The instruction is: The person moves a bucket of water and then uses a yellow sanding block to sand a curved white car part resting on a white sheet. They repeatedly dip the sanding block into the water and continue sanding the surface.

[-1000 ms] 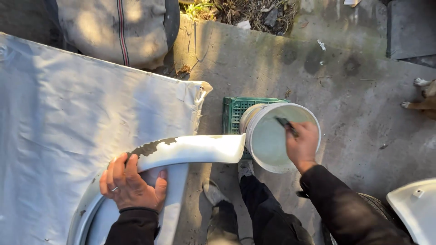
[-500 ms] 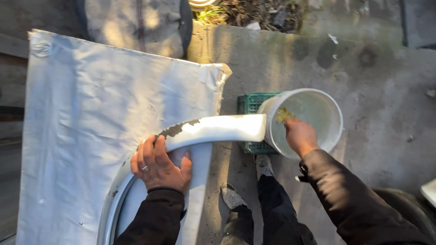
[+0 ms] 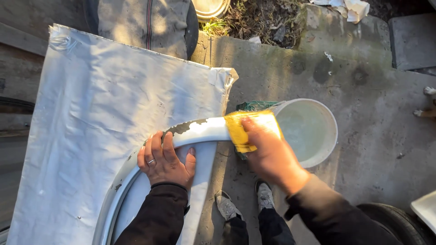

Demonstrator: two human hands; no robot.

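A curved white car panel [image 3: 200, 131] with a dark patch of flaked paint lies over a white sheet [image 3: 113, 113]. My left hand [image 3: 164, 159] presses down on the panel's curve, fingers spread, a ring on one finger. My right hand [image 3: 269, 152] holds a yellow sheet of sandpaper [image 3: 243, 129] flat against the panel's end. A white bucket [image 3: 309, 129] with cloudy water stands just right of that hand, on a green crate [image 3: 254, 106].
The ground is stained concrete [image 3: 363, 81]. My two shoes [image 3: 247, 204] stand below the panel. A striped grey sack [image 3: 145, 22] lies at the top, dry grass and debris beside it. A dark tyre [image 3: 390, 222] and a white panel corner [image 3: 424, 208] sit at lower right.
My right hand has come out of the bucket with the yellow sandpaper and laid it on the panel's end. The view has shifted slightly; my left hand stays on the panel.
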